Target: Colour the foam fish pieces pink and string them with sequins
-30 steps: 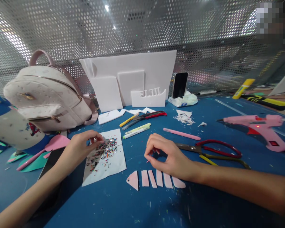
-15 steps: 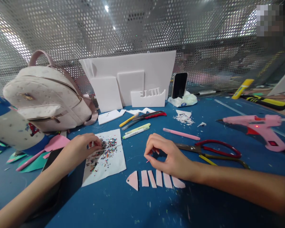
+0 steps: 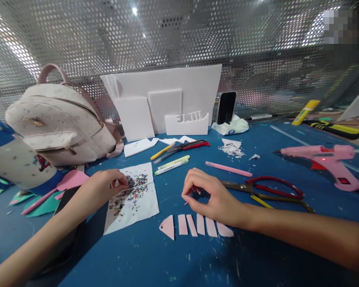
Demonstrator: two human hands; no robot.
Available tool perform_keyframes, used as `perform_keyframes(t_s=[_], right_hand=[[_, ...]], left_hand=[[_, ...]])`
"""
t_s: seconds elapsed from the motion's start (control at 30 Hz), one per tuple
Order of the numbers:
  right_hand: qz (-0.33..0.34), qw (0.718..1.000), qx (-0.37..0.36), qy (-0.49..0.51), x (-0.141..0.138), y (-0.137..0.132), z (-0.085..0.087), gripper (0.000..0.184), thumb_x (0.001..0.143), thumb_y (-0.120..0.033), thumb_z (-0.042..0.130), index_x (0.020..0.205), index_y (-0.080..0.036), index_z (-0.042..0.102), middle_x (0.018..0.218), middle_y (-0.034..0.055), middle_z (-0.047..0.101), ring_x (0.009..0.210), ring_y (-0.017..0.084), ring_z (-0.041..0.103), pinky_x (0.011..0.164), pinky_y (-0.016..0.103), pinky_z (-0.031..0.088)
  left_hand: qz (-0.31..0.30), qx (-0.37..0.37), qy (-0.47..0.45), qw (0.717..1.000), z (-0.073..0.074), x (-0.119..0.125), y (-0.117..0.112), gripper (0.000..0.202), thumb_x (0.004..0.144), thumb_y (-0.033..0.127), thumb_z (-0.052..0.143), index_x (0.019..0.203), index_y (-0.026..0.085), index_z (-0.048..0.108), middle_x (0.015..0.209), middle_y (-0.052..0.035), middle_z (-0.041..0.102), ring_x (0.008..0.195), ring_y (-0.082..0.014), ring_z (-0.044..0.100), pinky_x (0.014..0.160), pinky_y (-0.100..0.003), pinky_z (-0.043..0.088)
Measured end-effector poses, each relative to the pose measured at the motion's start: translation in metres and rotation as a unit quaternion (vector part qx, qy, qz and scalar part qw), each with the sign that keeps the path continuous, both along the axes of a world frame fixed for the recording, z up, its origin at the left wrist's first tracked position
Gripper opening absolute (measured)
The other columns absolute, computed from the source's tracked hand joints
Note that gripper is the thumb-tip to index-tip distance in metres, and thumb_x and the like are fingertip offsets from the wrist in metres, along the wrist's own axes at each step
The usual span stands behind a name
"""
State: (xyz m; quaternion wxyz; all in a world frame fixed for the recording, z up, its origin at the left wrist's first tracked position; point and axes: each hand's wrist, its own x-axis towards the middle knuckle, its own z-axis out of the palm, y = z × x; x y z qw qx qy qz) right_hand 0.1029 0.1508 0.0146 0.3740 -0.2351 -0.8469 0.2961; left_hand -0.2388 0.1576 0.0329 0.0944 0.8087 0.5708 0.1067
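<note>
My left hand (image 3: 103, 189) is pinched over a white paper sheet (image 3: 137, 207) strewn with bits of coloured glitter (image 3: 131, 190); its fingertips touch the glitter pile. My right hand (image 3: 211, 197) rests on the blue table, fingers curled in a pinch round a tiny pink piece. Just in front of that hand lies a row of several pink cut strips (image 3: 194, 226) laid out in a fish-like shape.
Red-handled scissors (image 3: 266, 190) lie right of my right hand, and a pink glue gun (image 3: 326, 159) further right. Pens and a cutter (image 3: 176, 153) sit behind the paper. White foam boards (image 3: 167, 99), a phone (image 3: 226, 107) and a pale backpack (image 3: 60, 119) stand at the back.
My left hand's fingertips have drawn slightly left and down onto the glitter. My right hand has stayed put.
</note>
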Motion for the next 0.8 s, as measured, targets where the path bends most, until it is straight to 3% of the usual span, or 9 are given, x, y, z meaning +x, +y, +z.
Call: perform_keyframes(t_s=[0.8], right_hand=[[0.000, 1.000, -0.003, -0.002, -0.0008, 0.0012, -0.0006, 0.010, 0.091, -0.013, 0.057, 0.083, -0.020, 0.057, 0.082, 0.0002, 0.055, 0.076, 0.015, 0.046, 0.070, 0.032, 0.039]], left_hand=[[-0.015, -0.002, 0.038, 0.999, 0.0030, 0.0069, -0.0001, 0.017, 0.086, 0.026, 0.057, 0.082, 0.023, 0.073, 0.088, -0.0051, 0.073, 0.080, -0.0229, 0.065, 0.072, -0.032, 0.043]])
